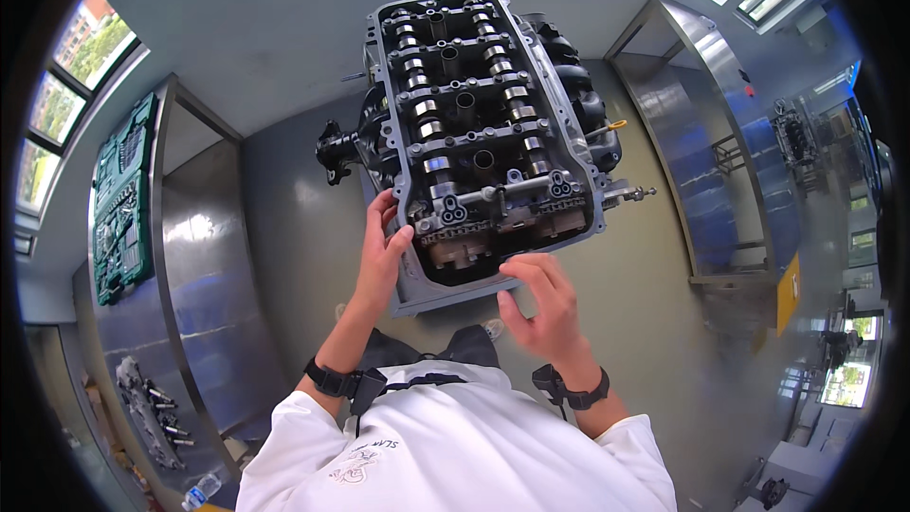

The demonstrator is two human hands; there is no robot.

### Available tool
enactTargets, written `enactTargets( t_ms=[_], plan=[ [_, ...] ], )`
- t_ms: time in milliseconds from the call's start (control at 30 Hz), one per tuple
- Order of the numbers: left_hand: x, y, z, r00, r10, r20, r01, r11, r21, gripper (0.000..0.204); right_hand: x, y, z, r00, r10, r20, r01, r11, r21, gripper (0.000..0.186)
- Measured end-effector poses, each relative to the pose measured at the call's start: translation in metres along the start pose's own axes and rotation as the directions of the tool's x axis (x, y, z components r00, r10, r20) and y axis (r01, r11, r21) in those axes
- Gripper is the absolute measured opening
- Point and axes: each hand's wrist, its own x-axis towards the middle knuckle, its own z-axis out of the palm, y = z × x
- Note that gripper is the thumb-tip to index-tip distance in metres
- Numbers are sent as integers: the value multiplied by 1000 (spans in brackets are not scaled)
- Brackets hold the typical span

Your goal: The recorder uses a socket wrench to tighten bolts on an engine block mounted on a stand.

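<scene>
An engine [464, 133] with its top uncovered sits on a grey stand [427, 301] in front of me. Two camshafts [436, 165] run lengthwise along it, with chain gear [559, 218] at the near end. My left hand [384, 246] grips the near-left edge of the engine, fingers curled at the rim and thumb beside it. My right hand [545, 308] is at the near edge, right of centre, its fingers bent and apart with nothing held; the index fingertip is close to the rim, and I cannot tell if it touches.
A steel bench [199, 284] on the left carries green tool cases [123, 199] and a metal part [142, 408], with a bottle [201, 491] at its foot. Another steel bench [697, 218] stands right, with a mounted assembly [794, 133] beyond and a yellow panel [787, 294].
</scene>
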Motion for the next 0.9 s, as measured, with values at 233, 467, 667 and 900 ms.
enactTargets(
  t_ms=[233,467,667,900],
  plan=[
    [9,24,-161,786,-207,583,79,968,237,55,89,-31,105,977,153,-146,-203,869,-450,24],
    [35,-8,-308,704,-521,483,277,827,489,30,160,-13,143,853,473,-219,-520,748,-411,21],
    [134,-16,-311,584,-532,613,223,831,509,29,214,22,163,760,562,-325,-642,577,-505,18],
    [254,-60,-381,604,-653,458,336,729,596,26,236,34,184,681,578,-449,-731,571,-374,15]
  ],
)
